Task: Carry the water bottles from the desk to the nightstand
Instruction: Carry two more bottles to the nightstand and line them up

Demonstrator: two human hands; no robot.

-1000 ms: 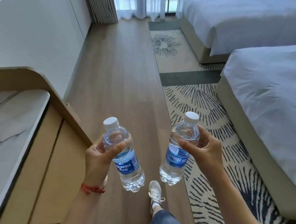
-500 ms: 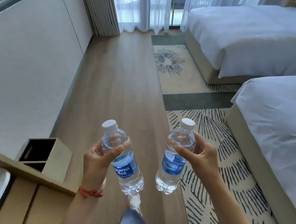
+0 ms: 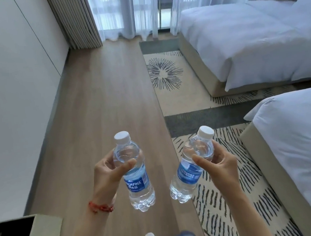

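fingers (image 3: 107, 162) grip ribbed clear bottles (image 3: 135, 173)

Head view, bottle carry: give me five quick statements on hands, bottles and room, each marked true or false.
1. Each hand holds one water bottle. True: the left hand grips the left bottle, the right hand grips the right bottle.
2. Both bottles have lost their caps. False: each carries a white cap.
3. The right bottle hangs perfectly upright. False: it tilts, base toward the left bottle.
4. A red cord circles the left wrist. True.
5. The bottles stand on a nightstand. False: they are held in the air over the wood floor and the rug; no nightstand is visible.
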